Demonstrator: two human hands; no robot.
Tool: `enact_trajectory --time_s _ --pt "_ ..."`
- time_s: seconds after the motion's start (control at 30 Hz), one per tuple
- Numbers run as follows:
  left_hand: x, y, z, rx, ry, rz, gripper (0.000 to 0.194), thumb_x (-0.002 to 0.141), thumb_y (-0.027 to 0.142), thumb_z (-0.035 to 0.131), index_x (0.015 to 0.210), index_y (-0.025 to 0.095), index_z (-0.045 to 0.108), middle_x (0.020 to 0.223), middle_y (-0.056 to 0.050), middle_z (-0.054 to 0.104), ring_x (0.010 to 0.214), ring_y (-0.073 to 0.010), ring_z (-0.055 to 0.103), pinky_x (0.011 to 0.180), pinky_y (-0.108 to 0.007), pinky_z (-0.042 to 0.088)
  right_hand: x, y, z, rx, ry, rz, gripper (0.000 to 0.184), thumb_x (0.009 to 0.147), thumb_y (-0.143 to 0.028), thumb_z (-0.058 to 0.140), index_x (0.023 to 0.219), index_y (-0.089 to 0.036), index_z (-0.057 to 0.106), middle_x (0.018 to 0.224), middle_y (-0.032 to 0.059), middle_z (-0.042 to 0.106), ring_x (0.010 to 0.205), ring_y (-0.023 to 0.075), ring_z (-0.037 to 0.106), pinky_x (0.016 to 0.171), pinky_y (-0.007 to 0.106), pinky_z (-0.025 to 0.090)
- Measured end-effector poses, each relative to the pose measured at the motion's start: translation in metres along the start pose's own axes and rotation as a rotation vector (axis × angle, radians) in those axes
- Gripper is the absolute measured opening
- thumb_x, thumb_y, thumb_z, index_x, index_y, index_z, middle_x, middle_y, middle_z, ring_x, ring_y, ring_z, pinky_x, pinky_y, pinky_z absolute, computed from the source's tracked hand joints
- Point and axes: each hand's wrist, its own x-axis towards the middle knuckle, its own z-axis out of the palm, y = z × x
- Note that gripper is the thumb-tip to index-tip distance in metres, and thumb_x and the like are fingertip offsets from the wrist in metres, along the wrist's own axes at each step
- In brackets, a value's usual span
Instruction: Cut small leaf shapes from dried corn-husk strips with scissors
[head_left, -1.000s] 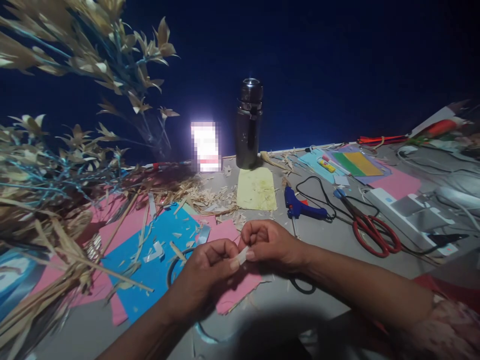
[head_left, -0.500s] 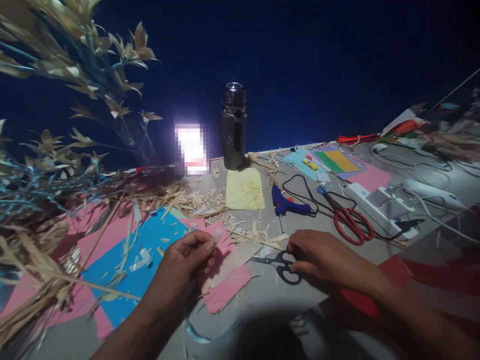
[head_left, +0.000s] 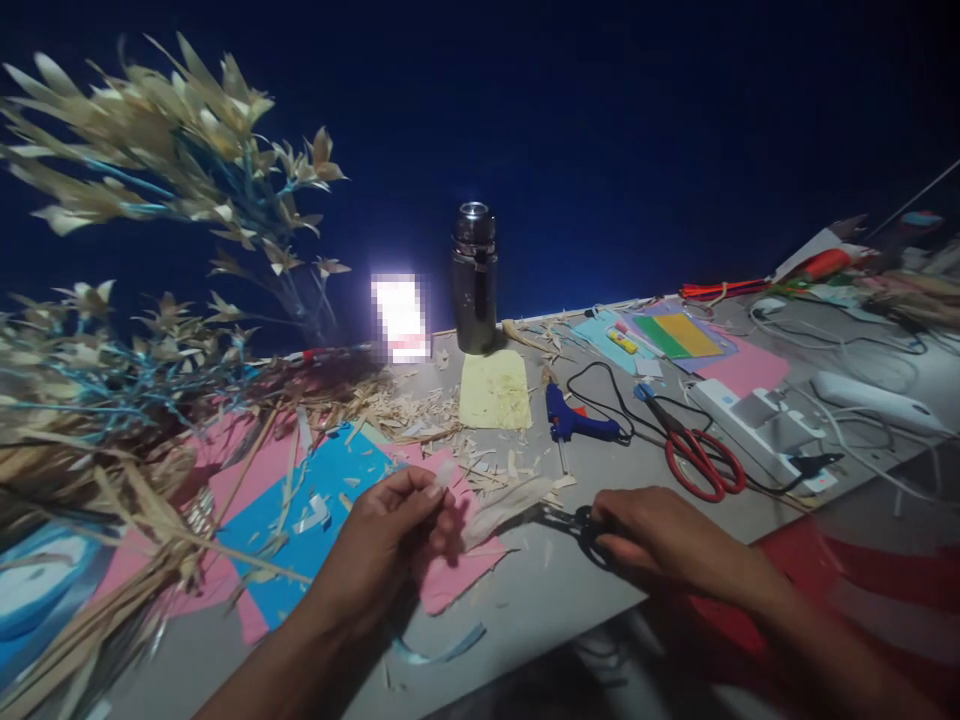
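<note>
My left hand (head_left: pixel 390 530) is raised over the pink paper sheet (head_left: pixel 457 570) and pinches a small pale strip (head_left: pixel 444 474) between thumb and fingertips. My right hand (head_left: pixel 660 535) lies low on the grey table (head_left: pixel 540 600), its fingers closed around the handles of small black scissors (head_left: pixel 574 520). The scissor blades point left toward a long pale leaf strip (head_left: pixel 502 505) lying between the two hands. A blue paper sheet (head_left: pixel 315 500) lies left of the pink one.
Dry leafy branches (head_left: pixel 112 330) crowd the left side. At the back stand a dark flask (head_left: pixel 474 278) and a yellow sheet (head_left: pixel 495 390). A blue glue gun (head_left: pixel 574 422), red scissors (head_left: pixel 694 450), a white power strip (head_left: pixel 757 420) and cables lie to the right.
My hands have come apart: the right one left the strip, reached to the black scissors and closed on them. The left still holds the small strip. The view tilted slightly.
</note>
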Motion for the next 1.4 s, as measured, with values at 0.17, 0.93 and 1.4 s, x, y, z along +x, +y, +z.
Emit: enact_trajectory --time_s 0.17,0.93,1.4 --pt "-0.002 -0.007 0.012 -0.155 -0.018 -0.103 0.023 0.076 0.028 0.083 0.078 0.016 0.064 0.085 -0.009 0.076 0.075 -0.0219 0.072 0.084 -0.044 0.058 0.009 0.005 -0.003 0.016 0.053 -0.012 0.017 0.089 -0.017 0.057 0.102 -0.02 0.068 0.097 0.0077 0.073 0.089 0.0244 0.068 0.075 0.03 0.043" --pt "0.014 0.017 0.029 -0.355 0.286 0.145 0.023 0.071 0.025 0.086 0.077 0.016 0.065 0.071 -0.003 0.071 0.065 -0.0136 0.064 0.063 -0.022 0.053 0.102 -0.113 0.049 1.378 0.088 -0.072 0.045 0.07 -0.056 0.073 0.063 -0.018 0.05 0.059 -0.0018 0.047 0.056 0.0108 0.041 0.052 0.023 0.033" --pt "0.012 0.012 0.034 -0.393 0.299 0.125 0.027 0.066 0.026 0.089 0.072 0.017 0.063 0.059 0.003 0.061 0.055 -0.0101 0.053 0.053 -0.019 0.044 0.102 -0.125 0.047 1.396 0.05 0.099 0.015 0.057 -0.029 0.061 0.056 -0.019 0.049 0.05 -0.0037 0.048 0.048 0.0104 0.042 0.049 0.023 0.034"
